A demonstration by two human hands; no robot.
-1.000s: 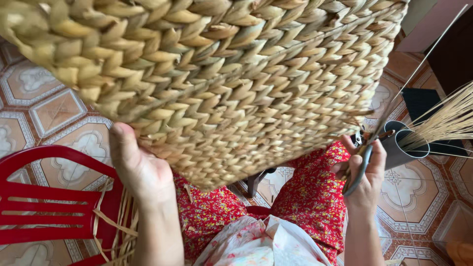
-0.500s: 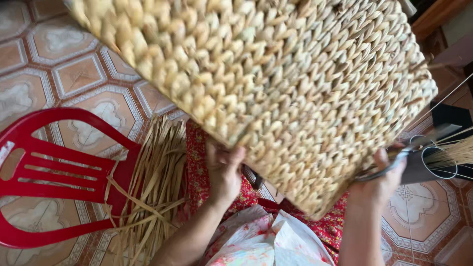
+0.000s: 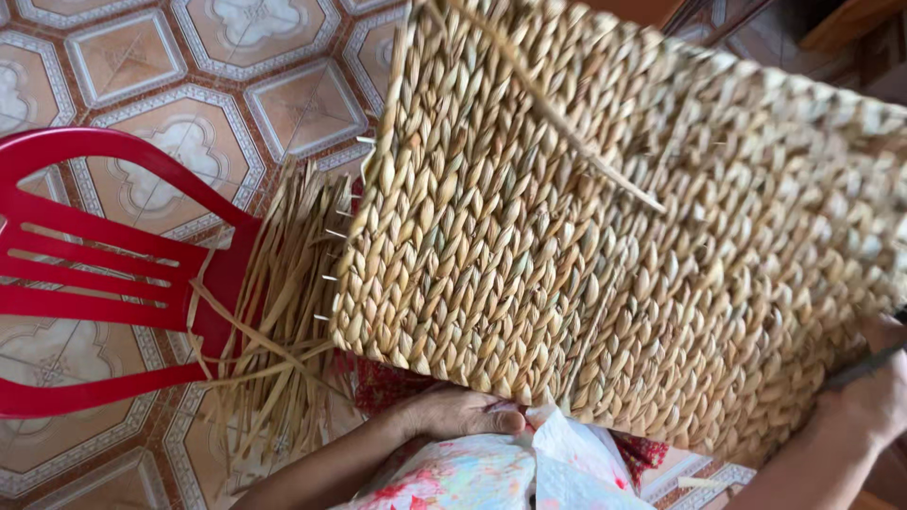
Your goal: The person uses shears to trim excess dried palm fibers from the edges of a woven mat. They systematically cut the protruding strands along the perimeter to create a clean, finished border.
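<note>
Woven basket | left hand props its lower edge, fingers curled | right hand grips scissors | trimming step; next needs stray straw found.

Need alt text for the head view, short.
A large woven straw basket fills the view, the left hand under its lower edge, the right hand at its right edge gripping a dark tool. Loose dried straw strands lie on a red plastic chair.
</note>
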